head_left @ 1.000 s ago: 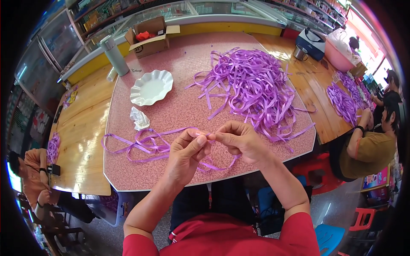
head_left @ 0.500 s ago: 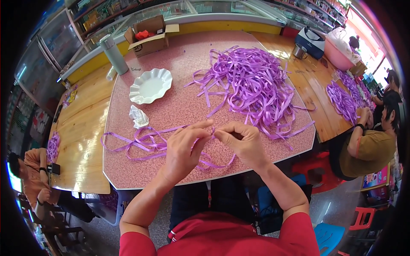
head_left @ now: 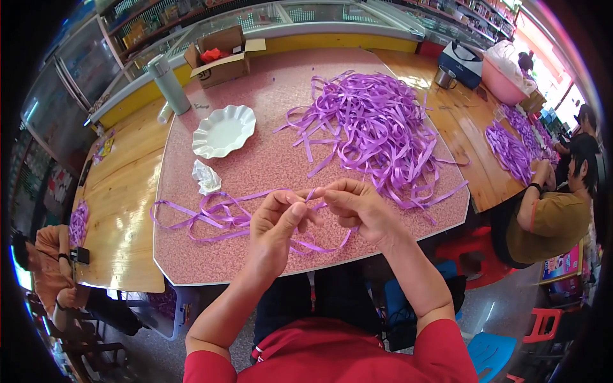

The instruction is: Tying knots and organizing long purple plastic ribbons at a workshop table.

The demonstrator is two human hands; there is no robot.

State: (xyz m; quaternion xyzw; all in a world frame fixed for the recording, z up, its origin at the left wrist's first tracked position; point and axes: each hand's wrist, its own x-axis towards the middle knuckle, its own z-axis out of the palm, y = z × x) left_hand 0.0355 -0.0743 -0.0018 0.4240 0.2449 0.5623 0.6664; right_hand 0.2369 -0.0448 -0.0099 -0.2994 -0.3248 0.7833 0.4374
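Head view, centre: my right fingers (head_left: 337,198) pinch a purple satin ribbon (head_left: 311,194); my left fingers (head_left: 278,200) curl close, grip unclear. Probably light, limp, slippery: best pinched flat.

Bench (head_left: 274,96), speckled pink top, pale edging, clipped corners; wooden table (head_left: 124,210) at left, glossy, streaked with reflected light; second wooden table (head_left: 461,124) at right, likewise polished; glass display counter (head_left: 348,27) across the far side, yellow band (head_left: 338,41) beneath; stocked shelves (head_left: 143,29) behind it; tall cabinet (head_left: 83,70), upper left; floor (head_left: 504,306), grey, shiny; red stool (head_left: 543,324) and blue stool (head_left: 491,354), lower right; bright opening (head_left: 543,38), upper right, strongly lit.
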